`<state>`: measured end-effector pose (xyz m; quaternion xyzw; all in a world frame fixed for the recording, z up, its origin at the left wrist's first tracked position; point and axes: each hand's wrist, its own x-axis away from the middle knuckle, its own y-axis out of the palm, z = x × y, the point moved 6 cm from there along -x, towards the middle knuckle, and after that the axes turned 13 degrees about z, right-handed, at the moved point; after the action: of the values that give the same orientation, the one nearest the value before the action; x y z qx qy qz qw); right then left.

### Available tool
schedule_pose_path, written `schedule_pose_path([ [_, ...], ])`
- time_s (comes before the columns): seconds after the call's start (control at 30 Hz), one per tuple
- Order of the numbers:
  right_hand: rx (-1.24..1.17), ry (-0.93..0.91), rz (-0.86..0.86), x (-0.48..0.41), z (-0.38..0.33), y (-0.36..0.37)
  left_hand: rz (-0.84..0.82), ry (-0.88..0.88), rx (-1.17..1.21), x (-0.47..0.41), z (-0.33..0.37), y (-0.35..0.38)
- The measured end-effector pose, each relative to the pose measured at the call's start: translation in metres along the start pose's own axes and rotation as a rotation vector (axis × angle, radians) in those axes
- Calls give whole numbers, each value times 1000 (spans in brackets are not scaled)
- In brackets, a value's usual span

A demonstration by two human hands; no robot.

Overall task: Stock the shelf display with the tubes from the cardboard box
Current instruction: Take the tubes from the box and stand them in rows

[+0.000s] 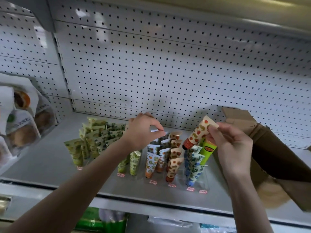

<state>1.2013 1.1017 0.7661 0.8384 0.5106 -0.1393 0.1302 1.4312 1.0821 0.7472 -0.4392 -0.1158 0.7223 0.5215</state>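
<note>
Rows of patterned tubes [174, 163] stand upright in a clear display tray [198, 185] on the grey shelf [50, 162]. My left hand [143, 130] reaches over the middle rows and pinches the top edge of a tube [165, 134] at the back. My right hand [230, 145] holds a cream tube with red fruit print and a red cap [196, 133], tilted above the right rows, and a green tube [207, 149] sits under its palm. The open cardboard box [272, 148] rests on the shelf just right of that hand.
A white pegboard wall [168, 64] backs the shelf. Green-patterned tubes [94, 137] crowd the left of the display. Bagged goods [21, 121] hang at the far left. Small red price tags [190, 188] line the tray front. A lower shelf holds green packages [94, 221].
</note>
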Motion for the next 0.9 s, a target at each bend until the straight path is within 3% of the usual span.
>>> schedule_pose_path([
  [0.43,327,-205,-80,-33,30,23,27,10,91,-19,4,20],
  [0.67,483,-288,-198,-39,35,36,-84,26,15,-43,22,51],
  [0.9,542,-334,-223,-39,36,37,-135,108,151,-53,29,64],
])
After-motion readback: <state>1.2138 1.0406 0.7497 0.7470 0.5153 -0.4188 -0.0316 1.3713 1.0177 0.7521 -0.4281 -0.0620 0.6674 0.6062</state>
